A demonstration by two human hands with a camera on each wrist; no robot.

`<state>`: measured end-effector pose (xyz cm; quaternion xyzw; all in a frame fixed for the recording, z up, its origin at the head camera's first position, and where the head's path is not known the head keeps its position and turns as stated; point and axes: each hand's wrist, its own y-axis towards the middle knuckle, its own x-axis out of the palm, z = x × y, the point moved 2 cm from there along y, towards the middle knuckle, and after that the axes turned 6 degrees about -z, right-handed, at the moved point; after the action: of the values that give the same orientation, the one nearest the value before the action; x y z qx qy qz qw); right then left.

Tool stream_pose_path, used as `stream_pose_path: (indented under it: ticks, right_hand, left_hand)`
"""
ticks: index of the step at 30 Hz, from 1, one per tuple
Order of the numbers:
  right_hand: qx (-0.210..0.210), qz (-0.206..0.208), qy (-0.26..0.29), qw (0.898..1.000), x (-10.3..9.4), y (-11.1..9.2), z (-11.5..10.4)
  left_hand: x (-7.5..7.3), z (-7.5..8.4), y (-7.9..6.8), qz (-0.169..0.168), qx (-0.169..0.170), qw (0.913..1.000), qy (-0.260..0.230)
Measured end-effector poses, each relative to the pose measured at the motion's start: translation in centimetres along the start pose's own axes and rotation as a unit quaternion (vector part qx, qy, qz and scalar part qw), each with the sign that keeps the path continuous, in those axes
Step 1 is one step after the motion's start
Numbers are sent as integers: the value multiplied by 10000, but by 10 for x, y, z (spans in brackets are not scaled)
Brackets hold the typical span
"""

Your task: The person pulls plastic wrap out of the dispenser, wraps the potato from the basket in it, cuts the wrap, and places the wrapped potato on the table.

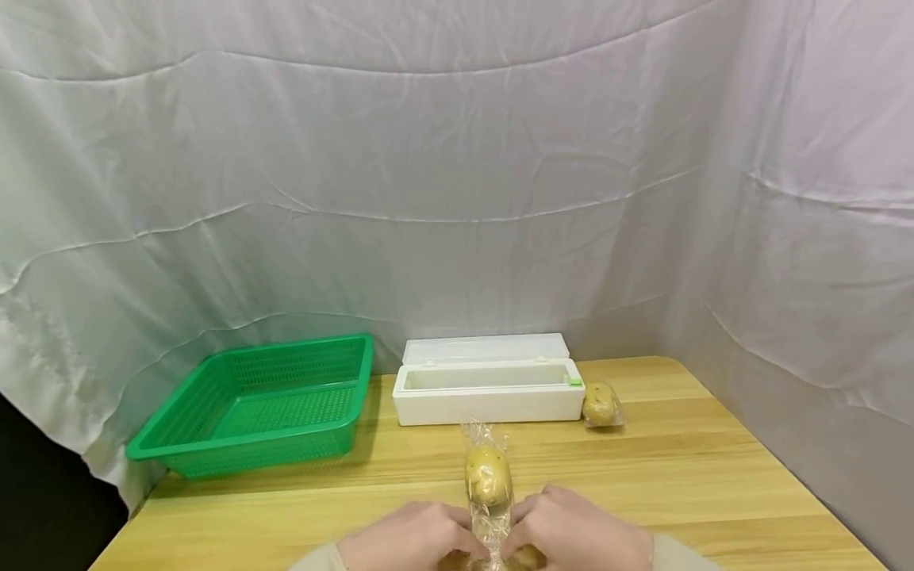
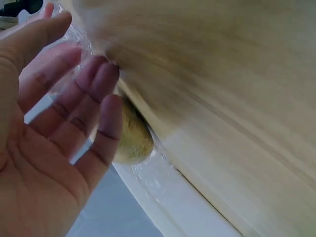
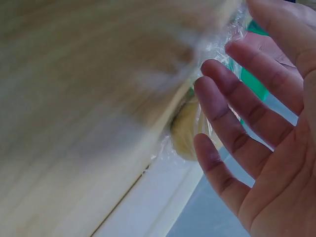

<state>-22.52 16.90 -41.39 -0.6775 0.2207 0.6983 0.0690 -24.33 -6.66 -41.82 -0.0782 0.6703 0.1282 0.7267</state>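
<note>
A yellow potato [image 1: 489, 477] in clear plastic wrap [image 1: 489, 523] lies on the table in front of my hands. My left hand [image 1: 416, 538] and right hand [image 1: 575, 533] meet the near stretch of the wrap from both sides, thumbs and forefingers pinching it. In the left wrist view, that hand's other fingers are loosely bent beside the potato [image 2: 132, 137]. The right wrist view shows the potato [image 3: 185, 132] past loosely bent fingers. Yellowish-brown potato surface [image 1: 527, 557] peeks out below the hands, mostly hidden.
Behind the potato stands a white box [image 1: 489, 407] with its lid raised. Another wrapped potato [image 1: 601, 404] lies against the box's right end. To the left is a green plastic basket [image 1: 250, 444]. Grey cloth [image 1: 457, 159] hangs behind the wooden table [image 1: 685, 476].
</note>
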Motion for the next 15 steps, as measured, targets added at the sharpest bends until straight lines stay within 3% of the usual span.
stream_pose_path:
  ticks: [6, 15]
  right_hand:
    - [139, -238, 2, 9996, 7, 1, 1]
    - [-132, -86, 54, 9999, 10, 5, 4]
  left_hand:
    - [4, -1, 1, -93, -31, 9999, 94]
    - [6, 0, 4, -38, -162, 9998, -123]
